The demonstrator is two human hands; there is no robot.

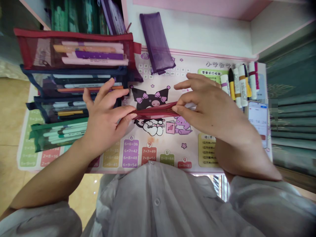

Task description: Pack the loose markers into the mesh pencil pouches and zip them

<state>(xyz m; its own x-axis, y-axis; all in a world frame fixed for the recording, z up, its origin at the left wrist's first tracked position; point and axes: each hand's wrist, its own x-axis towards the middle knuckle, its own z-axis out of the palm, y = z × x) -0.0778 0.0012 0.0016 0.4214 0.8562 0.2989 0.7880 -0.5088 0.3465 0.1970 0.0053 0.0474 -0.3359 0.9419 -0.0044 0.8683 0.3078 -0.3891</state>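
Observation:
A red mesh pencil case with a zipper along its top is stretched between my two hands, above the printed desk mat. My left hand pinches its left end between thumb and forefinger, the other fingers spread. At the zipper's right part, the thumb and forefinger of my right hand are closed on the case. What exactly the right fingertips grip there, zipper pull or edge, I cannot make out. The case looks thin and flat.
Filled mesh pencil cases, red, blue and green, are stacked at left. A purple mesh case lies at the back. Several markers and a phone lie at right. Shelf walls rise behind.

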